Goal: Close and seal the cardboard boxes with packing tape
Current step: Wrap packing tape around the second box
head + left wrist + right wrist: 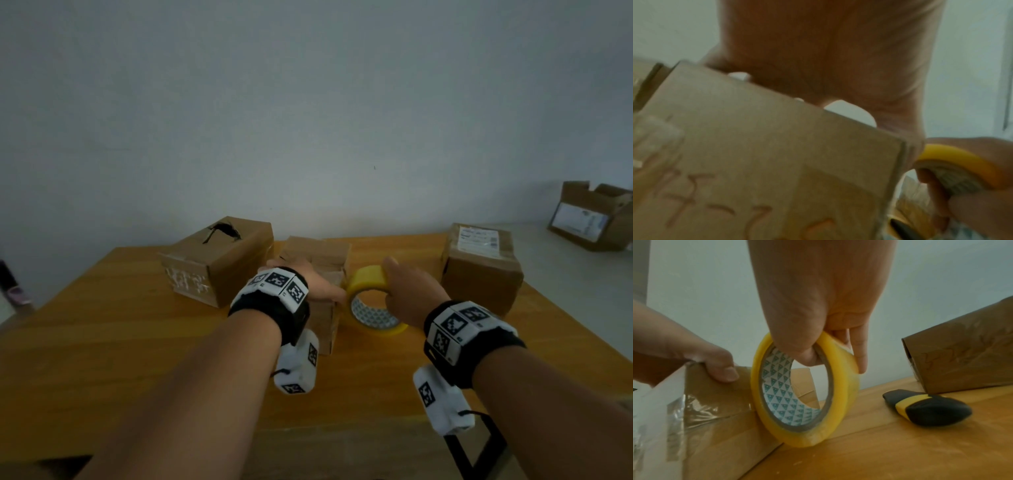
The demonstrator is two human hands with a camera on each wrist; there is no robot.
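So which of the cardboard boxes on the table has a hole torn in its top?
The leftmost box, beside the left hand; the middle box under that hand and the labelled right box show no tear.

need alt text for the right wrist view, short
A right hand holds a roll of yellow packing tape upright on edge, thumb through the core, against the side of a cardboard box on a wooden table. The left hand grips the box's top edge. A black and yellow utility knife lies to the right, before another box.
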